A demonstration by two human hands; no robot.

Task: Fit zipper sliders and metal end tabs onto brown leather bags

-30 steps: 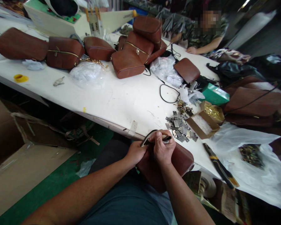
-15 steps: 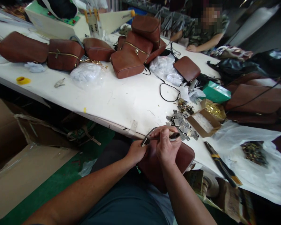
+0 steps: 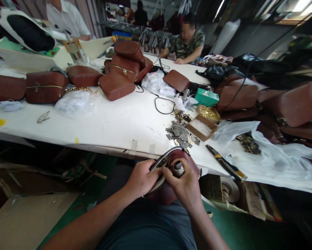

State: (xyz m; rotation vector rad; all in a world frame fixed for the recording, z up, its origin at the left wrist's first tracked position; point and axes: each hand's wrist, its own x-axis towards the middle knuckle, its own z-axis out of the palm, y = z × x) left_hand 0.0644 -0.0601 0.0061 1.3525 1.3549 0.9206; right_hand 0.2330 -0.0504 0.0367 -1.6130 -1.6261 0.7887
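A brown leather handbag (image 3: 165,194) rests on my lap against the table's front edge, its mouth facing up. My left hand (image 3: 142,177) grips the left side of the bag's rim, thumb over the edge. Close to that thumb, a small metal plate (image 3: 162,162) shows on the rim. My right hand (image 3: 185,184) is curled at the opening, thumb almost meeting the left thumb. Its fingers close round a short grey, dark-ended piece (image 3: 178,168) whose kind I cannot make out. Beyond the bag lies a heap of flat metal plates (image 3: 180,133).
Pliers (image 3: 225,162) lie right of the bag beside a plastic bag (image 3: 281,152) with small metal fittings. Small cardboard boxes (image 3: 201,128) stand behind the plates. More brown bags (image 3: 116,85) are piled farther back. A person (image 3: 188,45) sits across the table.
The view has tilted up and turned right. The bag's mouth now shows more openly. My right hand has turned and lowered to the rim; the dark-tipped tool no longer points out rightward.
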